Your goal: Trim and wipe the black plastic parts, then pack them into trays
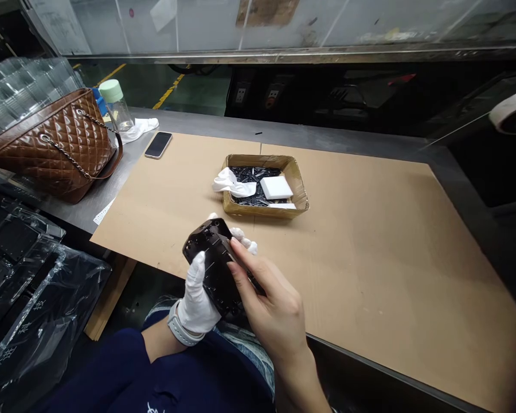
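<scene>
My left hand (198,298), in a white glove, is closed around a black molded plastic part (219,261), with the thumb on the near side and fingertips showing past the far edge. The part is tilted, with ribs and small holes on its upturned face. My bare right hand (270,298) reaches over from the right, thumb and forefinger pinched together against the part. What lies between those fingertips is too small or hidden to name. Beyond both hands stands a taped cardboard box (303,192) of small black pieces (253,175), with white blocks (276,187) and a white glove (233,184).
Brown cardboard (382,246) covers the metal table. Toward the back left are a phone (158,145), a bottle with a green lid (118,106), a brown quilted handbag (64,137) and clear plastic trays (26,86). Wrapped black parts (38,298) sit at lower left.
</scene>
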`<control>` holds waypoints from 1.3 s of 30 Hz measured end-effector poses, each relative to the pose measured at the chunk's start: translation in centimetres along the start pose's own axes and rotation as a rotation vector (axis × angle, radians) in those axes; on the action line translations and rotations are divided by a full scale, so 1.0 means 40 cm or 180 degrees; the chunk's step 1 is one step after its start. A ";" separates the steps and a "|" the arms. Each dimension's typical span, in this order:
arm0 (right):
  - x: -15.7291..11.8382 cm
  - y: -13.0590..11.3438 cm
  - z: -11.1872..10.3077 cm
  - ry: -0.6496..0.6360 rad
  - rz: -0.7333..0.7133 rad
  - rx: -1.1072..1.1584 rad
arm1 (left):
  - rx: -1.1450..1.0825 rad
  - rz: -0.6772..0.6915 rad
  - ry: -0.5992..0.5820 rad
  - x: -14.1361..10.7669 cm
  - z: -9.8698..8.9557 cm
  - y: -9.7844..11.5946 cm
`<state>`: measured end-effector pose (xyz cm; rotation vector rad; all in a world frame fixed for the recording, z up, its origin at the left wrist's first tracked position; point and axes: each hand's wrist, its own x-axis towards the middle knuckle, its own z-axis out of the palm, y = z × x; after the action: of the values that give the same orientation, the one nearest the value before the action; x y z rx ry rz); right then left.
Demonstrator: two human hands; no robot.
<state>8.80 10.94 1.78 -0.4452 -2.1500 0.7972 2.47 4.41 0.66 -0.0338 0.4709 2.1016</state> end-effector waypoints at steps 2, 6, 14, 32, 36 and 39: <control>-0.002 0.001 -0.001 0.0008 -0.0012 0.0016 | -0.0007 0.0032 0.0008 0.000 0.001 -0.002; -0.002 -0.001 -0.004 0.0031 0.0027 0.0021 | 0.0024 0.0098 0.0046 0.002 0.000 -0.007; -0.006 0.000 -0.005 -0.0031 0.0080 0.0067 | 0.0147 -0.0008 0.0189 0.000 0.003 -0.007; -0.008 -0.002 -0.003 -0.0083 0.0154 0.0048 | 0.0062 -0.0062 0.0259 0.000 0.005 -0.007; -0.006 0.000 -0.005 -0.0128 0.0126 -0.0063 | 0.0067 -0.0004 0.0416 0.002 -0.001 -0.007; -0.006 0.002 -0.003 -0.0148 0.0099 -0.0135 | -0.0012 0.0010 0.0399 0.005 -0.007 -0.008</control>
<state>9.04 10.94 1.66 -0.4876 -2.2113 0.7875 2.58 4.62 0.26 -0.1677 0.5420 2.1117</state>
